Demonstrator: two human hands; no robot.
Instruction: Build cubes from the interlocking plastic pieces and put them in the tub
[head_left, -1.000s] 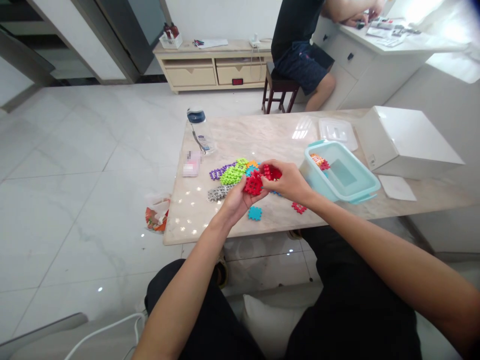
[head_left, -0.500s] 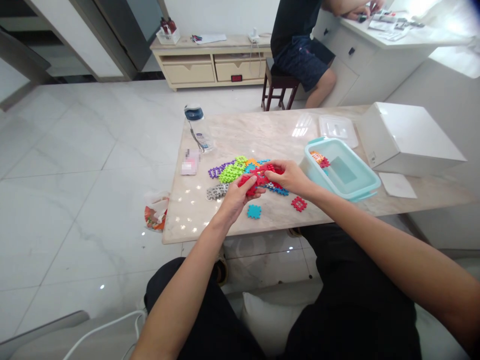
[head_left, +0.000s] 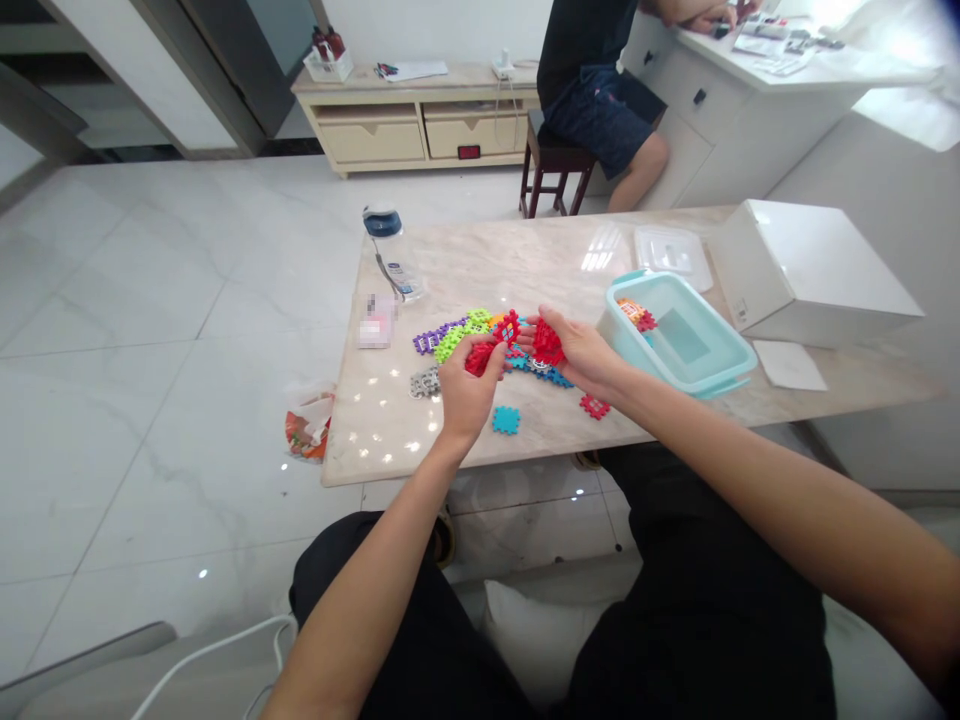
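Observation:
My left hand [head_left: 466,398] is closed on red interlocking building tiles [head_left: 478,358]; one red window-like tile [head_left: 508,328] stands up at its fingertips. My right hand [head_left: 589,358] cups a stack of red tiles [head_left: 547,344] in its palm, fingers pointing left. Beneath and behind both hands lies a pile of tiles: lime green ones [head_left: 452,342], purple ones [head_left: 430,341], grey ones [head_left: 424,382] and blue ones [head_left: 556,377]. Nearer to me on the table are a flat turquoise tile [head_left: 506,420] and a red open-frame tile [head_left: 595,406].
A light-blue tub [head_left: 712,372] holding a few tiles stands right of my hands, its clear lid [head_left: 673,255] behind it. A white box [head_left: 825,260] stands far right. A water bottle [head_left: 399,262] is at the table's back left. Another person [head_left: 592,110] sits on a stool beyond.
My hands have moved slightly apart. The red tiles, earlier bunched between both hands, are now split, with a stack in my right palm and others in my left fingers.

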